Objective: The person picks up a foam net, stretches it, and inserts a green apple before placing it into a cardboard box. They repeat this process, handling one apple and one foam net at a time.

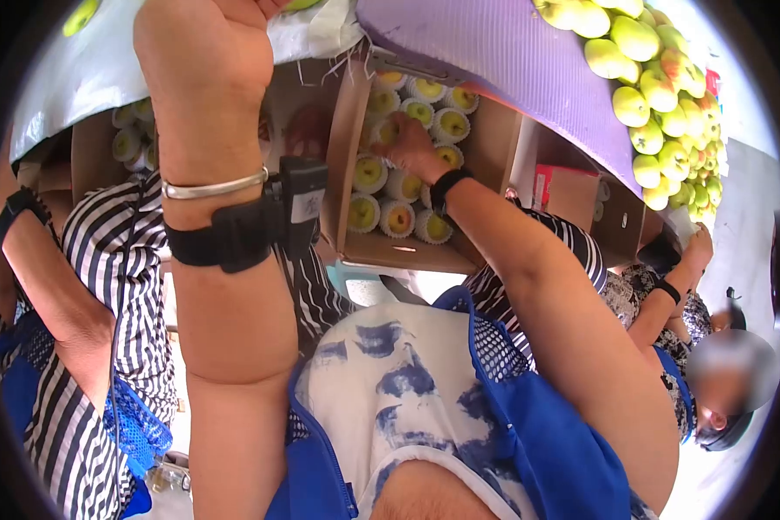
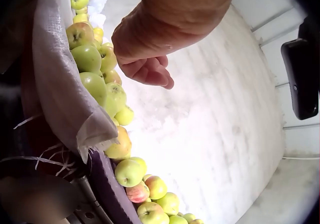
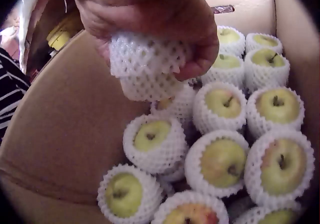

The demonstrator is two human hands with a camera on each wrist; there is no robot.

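Right hand (image 3: 150,9) curled round a white foam-netted apple (image 3: 150,66), above the brown cardboard box (image 3: 55,129).
Left hand (image 2: 165,34) bends its fingers beside loose green apples (image 2: 92,86); its grip cannot be told. Netted yellow-green apples (image 3: 217,164) crowd below; a purple ribbed surface (image 1: 485,48) borders the box.

On my head view I see a glossy metal bangle (image 1: 215,185) at upper left; the sheet (image 1: 485,48) at upper centre looks like ribbed plastic. My right wrist view gives me smooth-skinned apples (image 3: 282,171) in rough, meshed foam sleeves (image 3: 147,56), and at left a carton wall (image 3: 62,114) of matt cardboard.
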